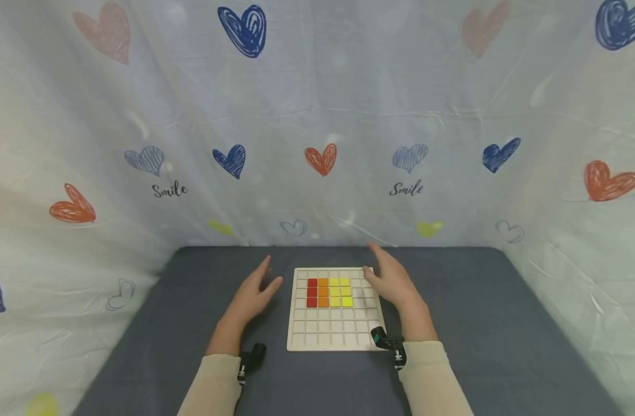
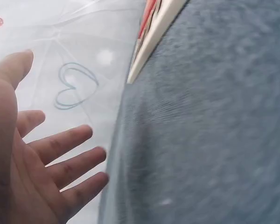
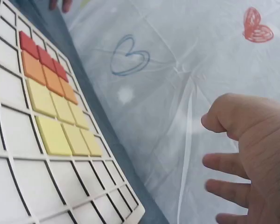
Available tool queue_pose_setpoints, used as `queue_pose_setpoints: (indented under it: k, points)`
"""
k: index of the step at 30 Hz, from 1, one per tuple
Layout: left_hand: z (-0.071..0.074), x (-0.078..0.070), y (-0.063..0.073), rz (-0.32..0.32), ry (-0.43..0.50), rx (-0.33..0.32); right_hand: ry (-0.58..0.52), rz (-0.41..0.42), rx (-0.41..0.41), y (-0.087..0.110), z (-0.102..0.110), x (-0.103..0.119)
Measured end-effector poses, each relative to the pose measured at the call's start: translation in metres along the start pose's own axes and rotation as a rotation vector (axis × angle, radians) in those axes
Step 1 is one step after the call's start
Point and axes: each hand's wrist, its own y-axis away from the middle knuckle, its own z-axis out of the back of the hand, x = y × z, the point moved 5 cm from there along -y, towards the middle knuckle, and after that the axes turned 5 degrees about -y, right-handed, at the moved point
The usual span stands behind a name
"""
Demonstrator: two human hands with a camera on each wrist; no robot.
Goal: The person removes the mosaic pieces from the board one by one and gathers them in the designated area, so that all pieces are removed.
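Observation:
A pale square grid board (image 1: 336, 341) lies on the dark table in the head view. Coloured square tiles fill part of its grid: a red column (image 1: 312, 293), an orange column (image 1: 323, 293) and two yellow columns (image 1: 340, 293), each several tiles deep. To the left of the board my left hand (image 1: 251, 296) hovers with fingers spread, holding nothing; the left wrist view shows its bare palm (image 2: 32, 177). My right hand (image 1: 395, 280) is over the board's right edge, thumb and fingers apart and nothing between them. In the right wrist view the tiles (image 3: 56, 102) sit flat in their cells.
A dark grey cloth (image 1: 483, 323) covers the table. Behind it and at both sides hangs a white curtain (image 1: 275, 110) printed with hearts and the word Smile. Each wrist wears a small black camera, the left one (image 1: 255, 357) and the right one (image 1: 387, 340).

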Motion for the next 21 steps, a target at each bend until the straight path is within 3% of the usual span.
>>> queue_pose_setpoints:
  k: [6,13,21]
  points:
    - [-0.015,0.004,-0.003,0.006,0.073,0.041,-0.115,-0.003,0.049,-0.007,-0.008,0.013]
    - [-0.021,0.009,-0.003,0.006,0.197,0.076,-0.120,0.027,0.062,-0.021,-0.029,0.029]
    - [-0.030,0.015,-0.003,-0.012,0.191,0.060,-0.118,0.005,0.125,-0.027,-0.058,0.039]
